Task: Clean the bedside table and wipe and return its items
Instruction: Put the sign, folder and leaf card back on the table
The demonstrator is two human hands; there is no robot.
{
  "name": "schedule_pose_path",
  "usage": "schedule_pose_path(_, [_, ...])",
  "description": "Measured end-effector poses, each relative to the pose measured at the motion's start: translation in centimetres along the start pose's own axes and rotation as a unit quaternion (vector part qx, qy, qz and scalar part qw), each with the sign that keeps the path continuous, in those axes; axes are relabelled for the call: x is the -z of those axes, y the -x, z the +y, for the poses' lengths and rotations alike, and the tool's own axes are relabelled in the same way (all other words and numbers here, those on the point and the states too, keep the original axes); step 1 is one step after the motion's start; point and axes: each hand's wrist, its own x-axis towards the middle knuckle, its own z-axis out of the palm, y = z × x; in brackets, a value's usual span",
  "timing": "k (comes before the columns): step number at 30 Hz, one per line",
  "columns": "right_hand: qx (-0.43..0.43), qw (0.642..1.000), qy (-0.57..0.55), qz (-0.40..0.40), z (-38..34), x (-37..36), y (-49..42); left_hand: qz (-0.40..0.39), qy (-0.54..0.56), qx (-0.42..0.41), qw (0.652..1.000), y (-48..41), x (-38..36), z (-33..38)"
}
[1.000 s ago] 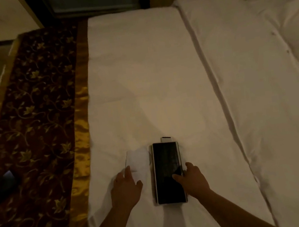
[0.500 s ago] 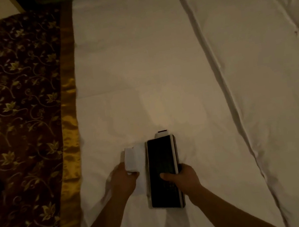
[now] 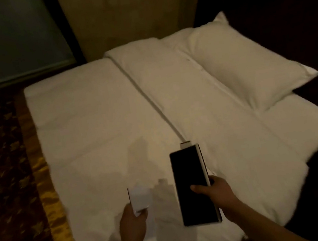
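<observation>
A long flat black box (image 3: 191, 185) with pale edges is lifted above the white bed (image 3: 93, 125). My right hand (image 3: 215, 192) is shut on its right side, thumb on the dark top. A small white tab sticks out at its far end. My left hand (image 3: 132, 220) is shut on a small white card-like item (image 3: 139, 199), held upright just left of the box and apart from it. The room is dim and the picture is blurred, so I cannot make out finer detail on either item.
Two white pillows (image 3: 248, 67) lie at the bed's right end, against a tan headboard panel (image 3: 128, 12). A dark patterned bed runner with a gold border (image 3: 4, 172) covers the left side. A dark glass panel (image 3: 9, 39) stands beyond the bed.
Both hands closed on the box and the white item and lifted them off the bedsheet. The view swung right, bringing the pillows and headboard into sight.
</observation>
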Motion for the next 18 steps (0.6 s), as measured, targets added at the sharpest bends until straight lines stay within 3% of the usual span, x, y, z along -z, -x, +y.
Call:
schedule_pose_path(5, [0.016,0.997,-0.047,0.061,0.1,6.2,4.5,-0.106,-0.061,-0.093,0.988,3.6,-2.2,6.3])
schedule_pose_path(18, [-0.064,0.953,-0.177,0.236,11.1,25.0,13.8,-0.197,-0.223,-0.214,0.931,12.2,-15.3,14.4])
